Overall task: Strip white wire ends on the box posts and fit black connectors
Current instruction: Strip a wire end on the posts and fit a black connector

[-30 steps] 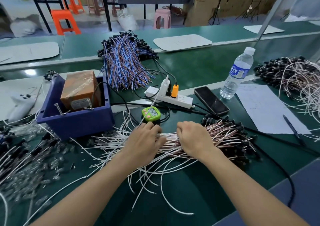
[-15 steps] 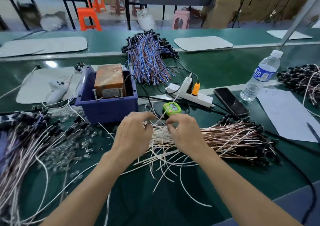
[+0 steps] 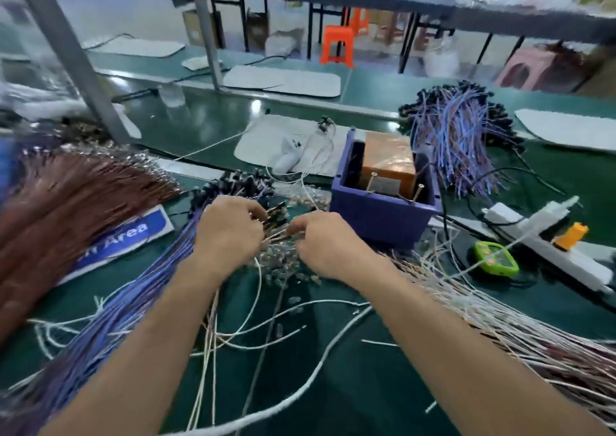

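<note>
Closest to me, loose white wires (image 3: 283, 329) lay scattered across the green bench (image 3: 366, 385) between my forearms. Just beyond them my left hand (image 3: 230, 232) and right hand (image 3: 328, 245) had drawn together, fingertips nearly meeting, both pinching a small bunch of thin wires (image 3: 278, 233) stretched between them over a heap of clear little parts (image 3: 283, 265); the picture was blurred, so I could not tell how many wires I held. A second earlier my hands had been pressed down on the pink-white bundle (image 3: 483, 319), which now lay off to my right, and my view had swung left. That suggested I had finished picking out wires and was carrying them toward the next step. Right behind my left fingers lay the black connectors (image 3: 233, 182). Just beyond my right hand stood the blue box (image 3: 380, 215), its two metal posts (image 3: 369, 185) bare, so by my reckoning stripping had not yet begun. Further off lay a blue-and-purple bundle (image 3: 456, 142) and, at far right, a power strip (image 3: 546, 242).
</note>
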`<state>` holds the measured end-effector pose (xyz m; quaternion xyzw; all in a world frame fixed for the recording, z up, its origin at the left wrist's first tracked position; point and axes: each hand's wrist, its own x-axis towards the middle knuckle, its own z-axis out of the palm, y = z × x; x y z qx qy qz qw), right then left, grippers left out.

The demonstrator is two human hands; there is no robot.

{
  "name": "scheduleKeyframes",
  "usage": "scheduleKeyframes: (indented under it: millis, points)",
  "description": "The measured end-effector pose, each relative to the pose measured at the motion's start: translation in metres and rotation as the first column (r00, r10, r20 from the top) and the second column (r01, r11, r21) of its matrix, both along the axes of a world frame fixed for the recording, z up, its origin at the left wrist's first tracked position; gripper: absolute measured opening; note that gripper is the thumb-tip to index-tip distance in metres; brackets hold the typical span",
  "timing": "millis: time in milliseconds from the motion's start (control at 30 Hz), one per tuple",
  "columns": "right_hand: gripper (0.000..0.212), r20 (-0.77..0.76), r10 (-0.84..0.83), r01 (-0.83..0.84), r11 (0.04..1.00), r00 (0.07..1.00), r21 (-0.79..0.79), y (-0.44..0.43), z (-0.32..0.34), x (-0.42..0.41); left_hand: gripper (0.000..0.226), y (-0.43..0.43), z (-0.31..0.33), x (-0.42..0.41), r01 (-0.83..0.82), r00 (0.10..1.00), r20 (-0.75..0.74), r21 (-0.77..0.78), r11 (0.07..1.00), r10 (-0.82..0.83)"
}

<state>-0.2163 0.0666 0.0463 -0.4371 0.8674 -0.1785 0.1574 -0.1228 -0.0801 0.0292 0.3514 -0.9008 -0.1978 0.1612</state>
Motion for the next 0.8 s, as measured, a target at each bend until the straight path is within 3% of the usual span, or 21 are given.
scheduleKeyframes:
  millis: [200,333,533,800]
  points:
    - [0.039,-0.045,0.112,-0.107,0.990,0.993,0.093,-0.062,-0.015,0.012,0.035,-0.032,-0.016,0.024,0.065,0.998,0.011,0.093,0.993,-0.067]
    - [0.024,-0.093,0.022,-0.024,1.000,0.995,-0.016,-0.079,-0.025,0.007,0.052,-0.036,-0.022,0.024,0.038,0.996,-0.090,0.122,0.992,-0.027]
    - [0.035,-0.200,0.133,-0.117,0.989,0.971,0.088,-0.092,-0.028,-0.004,0.043,-0.029,-0.036,0.019,0.146,0.963,-0.228,-0.004,0.989,-0.143]
    - [0.022,-0.303,0.201,-0.157,0.974,0.932,0.164,-0.089,-0.023,-0.013,0.023,-0.027,-0.046,0.011,0.171,0.983,-0.055,-0.083,0.982,-0.176]
